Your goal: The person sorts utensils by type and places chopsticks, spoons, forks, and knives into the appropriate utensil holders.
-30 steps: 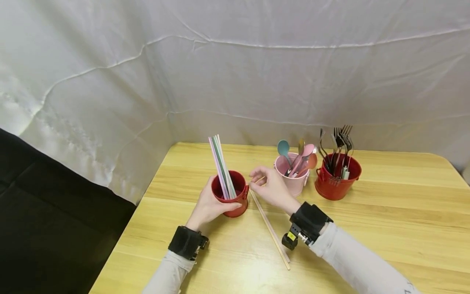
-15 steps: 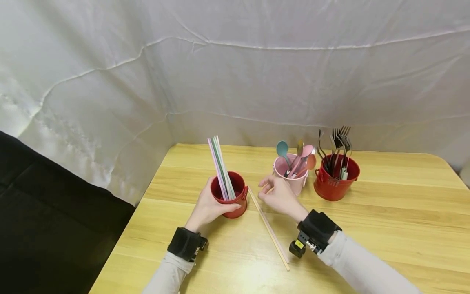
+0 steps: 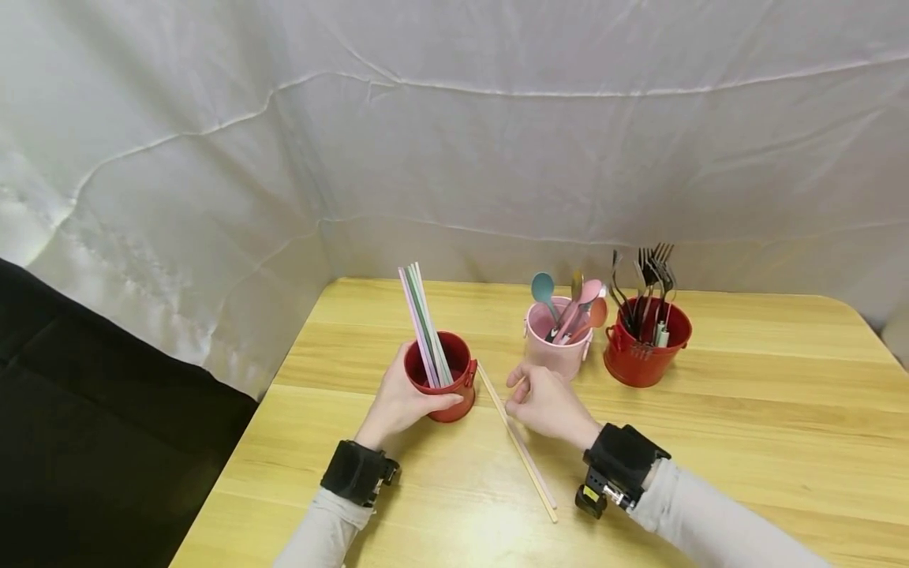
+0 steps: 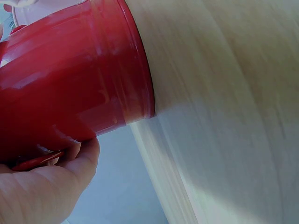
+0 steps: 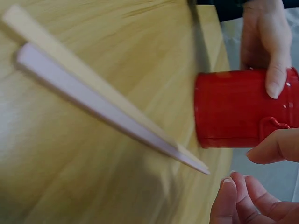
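My left hand (image 3: 401, 404) grips a small red metal bucket (image 3: 463, 404) from its left side, thumb across the front. Several pastel and green chopsticks (image 3: 424, 327) lean inside it. Two loose chopsticks lie together on the table: a beige chopstick (image 5: 74, 63) and a pale pink chopstick (image 5: 88, 100), their thin ends near the bucket. Just right of those thin ends is my right hand (image 3: 550, 404), its fingers loosely bent with a gap between thumb and fingertips and nothing held. In the left wrist view, the bucket (image 4: 70, 74) stands on the wood.
Behind my right hand stands a pink bucket (image 3: 554, 359) with several spoons (image 3: 543, 288). Right of it is another red bucket (image 3: 639, 367) holding several forks (image 3: 656, 272). A pale cloth (image 3: 497, 158) hangs along the back of the wooden table (image 3: 767, 410).
My right hand has drawn back from the red bucket, to the right and toward me, over the loose chopsticks. The left hand keeps its hold on the bucket.
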Action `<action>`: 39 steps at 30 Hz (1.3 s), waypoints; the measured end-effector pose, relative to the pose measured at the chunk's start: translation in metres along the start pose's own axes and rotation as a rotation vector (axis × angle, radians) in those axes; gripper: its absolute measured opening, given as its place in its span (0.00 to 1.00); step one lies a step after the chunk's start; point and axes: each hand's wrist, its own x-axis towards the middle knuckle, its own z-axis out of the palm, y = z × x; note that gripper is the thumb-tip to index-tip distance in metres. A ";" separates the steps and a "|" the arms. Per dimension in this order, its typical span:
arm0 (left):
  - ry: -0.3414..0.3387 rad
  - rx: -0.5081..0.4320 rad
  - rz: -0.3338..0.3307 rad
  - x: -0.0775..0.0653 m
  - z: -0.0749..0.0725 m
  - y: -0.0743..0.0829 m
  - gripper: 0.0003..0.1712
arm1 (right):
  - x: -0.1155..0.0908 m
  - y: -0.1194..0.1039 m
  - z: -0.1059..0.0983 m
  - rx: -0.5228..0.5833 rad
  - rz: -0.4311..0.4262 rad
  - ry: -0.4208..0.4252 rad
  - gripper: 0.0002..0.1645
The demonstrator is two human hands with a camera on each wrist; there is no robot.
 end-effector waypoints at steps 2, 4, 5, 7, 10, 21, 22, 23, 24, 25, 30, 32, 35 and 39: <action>0.004 0.000 0.009 0.001 0.000 -0.003 0.50 | -0.003 0.004 0.003 -0.034 -0.015 0.000 0.15; 0.012 -0.002 0.013 0.002 0.002 -0.011 0.51 | -0.007 0.007 0.005 -0.067 -0.026 -0.011 0.15; 0.016 0.001 0.013 0.003 0.002 -0.016 0.51 | -0.009 0.009 0.006 -0.083 -0.028 -0.022 0.15; 0.019 0.013 0.006 0.005 0.004 -0.025 0.52 | -0.013 0.011 0.008 -0.110 -0.031 -0.042 0.15; 0.021 0.030 -0.007 0.008 0.005 -0.036 0.52 | -0.017 0.013 0.010 -0.135 -0.037 -0.064 0.16; 0.019 0.048 0.002 0.009 0.004 -0.039 0.53 | -0.026 0.015 0.016 -0.219 -0.042 -0.095 0.18; 0.019 0.051 0.000 0.009 0.004 -0.039 0.53 | -0.026 0.015 0.017 -0.221 -0.037 -0.097 0.18; 0.018 0.053 -0.002 0.010 0.004 -0.039 0.53 | -0.025 0.015 0.017 -0.225 -0.033 -0.098 0.18; 0.018 0.055 -0.004 0.010 0.004 -0.039 0.53 | -0.025 0.015 0.018 -0.228 -0.029 -0.100 0.18; 0.017 0.053 -0.005 0.010 0.004 -0.039 0.52 | -0.025 0.015 0.018 -0.232 -0.026 -0.102 0.18; 0.017 0.052 -0.010 0.009 0.004 -0.036 0.52 | -0.024 0.015 0.019 -0.246 -0.014 -0.111 0.18; 0.019 0.034 0.004 0.008 0.004 -0.029 0.52 | -0.024 0.016 0.019 -0.250 -0.010 -0.112 0.18; 0.014 0.004 0.021 0.005 0.002 -0.016 0.51 | -0.023 0.016 0.019 -0.254 -0.002 -0.116 0.18; -0.003 -0.007 0.017 0.001 0.000 -0.003 0.50 | -0.022 0.015 0.018 -0.255 0.010 -0.130 0.18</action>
